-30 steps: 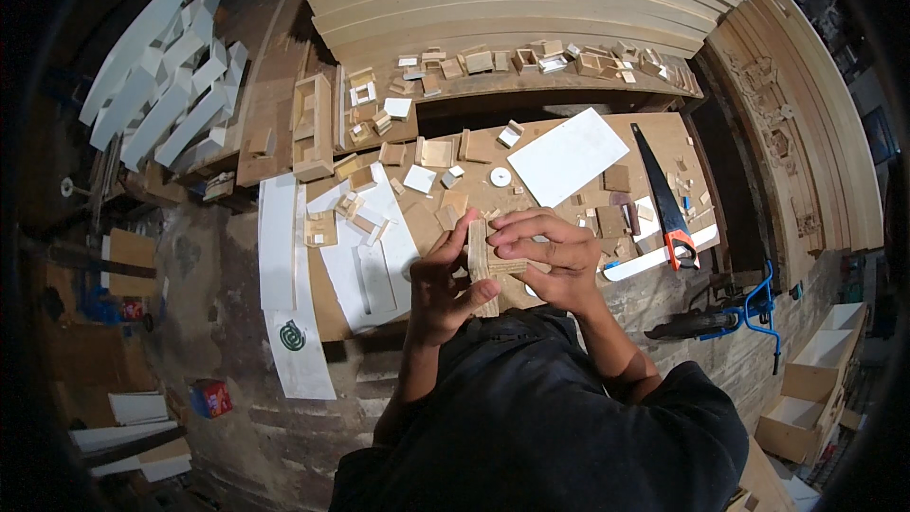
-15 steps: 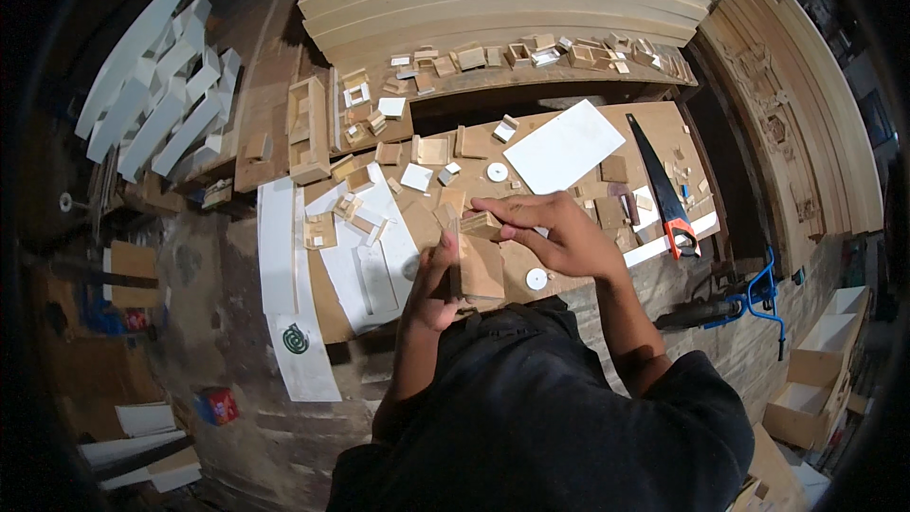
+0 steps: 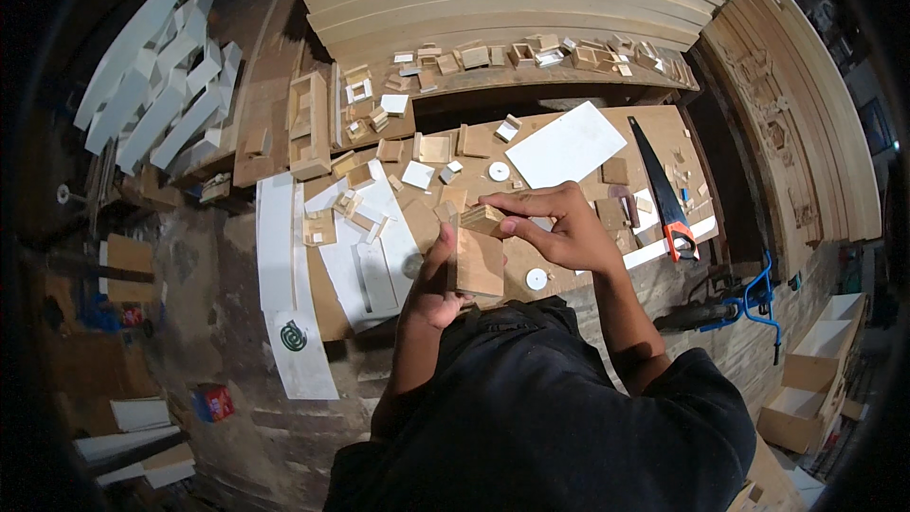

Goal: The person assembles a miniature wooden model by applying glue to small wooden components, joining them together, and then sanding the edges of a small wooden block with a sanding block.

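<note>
My left hand [image 3: 435, 286] is closed around the lower left side of a flat, light-brown wooden piece [image 3: 480, 267], close in front of my body above the bench. At its upper end sits a small wooden block [image 3: 482, 219] with layered edges, pinched between the thumb and fingers of my right hand [image 3: 572, 235]. The block touches the wooden piece; whether the two are joined I cannot tell. Beyond my hands lie a white disc [image 3: 499, 172] and several small wooden boxes, one of them an open tray [image 3: 433, 149].
A handsaw [image 3: 665, 192] with an orange-and-black handle lies at the bench's right, beside a white panel [image 3: 567, 144]. White boards [image 3: 277, 256] overhang the left edge. Stacked planks [image 3: 512, 0] stand behind a shelf of small boxes. A blue bicycle frame [image 3: 758, 299] is at lower right.
The wooden piece has tipped so that more of its broad face shows. My right hand's fingers have shifted slightly on the small block; both hands keep their hold.
</note>
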`<state>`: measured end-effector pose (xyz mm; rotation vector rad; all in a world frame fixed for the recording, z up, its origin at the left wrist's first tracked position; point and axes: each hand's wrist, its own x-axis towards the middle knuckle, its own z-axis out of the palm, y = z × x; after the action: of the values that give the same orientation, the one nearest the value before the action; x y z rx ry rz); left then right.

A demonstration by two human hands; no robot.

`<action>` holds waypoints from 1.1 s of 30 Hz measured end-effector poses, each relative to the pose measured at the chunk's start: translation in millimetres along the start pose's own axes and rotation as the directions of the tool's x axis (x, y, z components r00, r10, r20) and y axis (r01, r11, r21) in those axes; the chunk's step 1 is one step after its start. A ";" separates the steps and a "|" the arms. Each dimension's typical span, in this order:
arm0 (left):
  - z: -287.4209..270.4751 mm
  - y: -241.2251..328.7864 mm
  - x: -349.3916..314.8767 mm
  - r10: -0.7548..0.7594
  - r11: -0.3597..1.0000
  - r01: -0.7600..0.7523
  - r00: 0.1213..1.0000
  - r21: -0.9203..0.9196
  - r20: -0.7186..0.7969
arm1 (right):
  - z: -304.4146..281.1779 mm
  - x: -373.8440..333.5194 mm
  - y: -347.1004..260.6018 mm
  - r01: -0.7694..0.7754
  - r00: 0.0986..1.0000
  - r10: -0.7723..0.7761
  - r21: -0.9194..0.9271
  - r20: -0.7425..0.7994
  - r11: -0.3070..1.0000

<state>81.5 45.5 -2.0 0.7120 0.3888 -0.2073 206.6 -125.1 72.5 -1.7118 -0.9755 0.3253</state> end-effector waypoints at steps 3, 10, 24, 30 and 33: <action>-9.4 -0.8 2.3 0.003 1.000 -0.003 0.999 0.007 0.047 | 3.5 -0.7 1.0 0.015 1.000 -0.014 0.017 -0.020 1.000; -7.7 1.1 1.6 0.019 1.000 -0.019 0.999 -0.003 0.038 | -0.4 4.3 -4.4 -0.018 0.999 0.018 0.002 0.034 1.000; -9.9 -10.2 3.8 0.264 0.962 -0.266 0.964 0.069 0.036 | -8.9 8.1 5.9 0.059 0.994 -0.069 0.105 0.088 0.993; 10.0 4.2 1.9 0.572 0.753 -0.565 0.815 0.337 0.090 | -0.1 -0.6 -6.1 0.001 0.997 -0.017 0.213 0.074 0.977; 9.0 5.3 3.3 0.642 0.690 -0.628 0.760 0.360 0.097 | 5.7 -3.2 -5.0 0.061 0.995 -0.082 0.312 0.053 0.948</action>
<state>88.6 43.2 5.9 1.1933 0.1106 0.4150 198.7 -123.3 74.1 -1.3835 -0.9755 0.4643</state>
